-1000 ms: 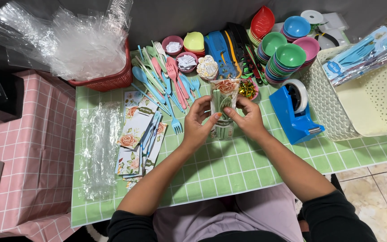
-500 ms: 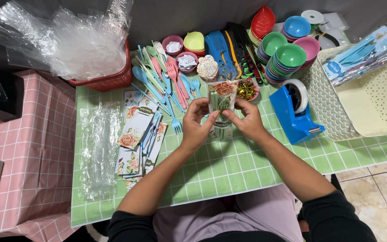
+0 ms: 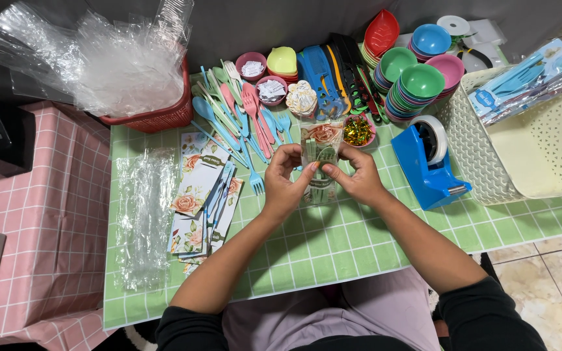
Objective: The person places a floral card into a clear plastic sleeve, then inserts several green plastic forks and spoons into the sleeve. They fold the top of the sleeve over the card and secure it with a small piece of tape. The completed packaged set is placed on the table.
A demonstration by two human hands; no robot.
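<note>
My left hand and my right hand together hold a clear packet with a flowered card top and green plastic cutlery inside. The packet stands upright over the green checked table. Fingers of both hands pinch the packet near its middle. Left of my hands lies a stack of flowered cards and a pile of clear plastic sleeves. Loose pastel forks and spoons lie fanned out just beyond my hands.
A blue tape dispenser stands right of my hands. A cream basket holds packed cutlery sets. Stacked coloured bowls, small cups and a red basket of clear bags line the back. A pink table adjoins left.
My hands have shifted slightly on the packet, fingers now pinching nearer its middle. The packet stays upright in the same place.
</note>
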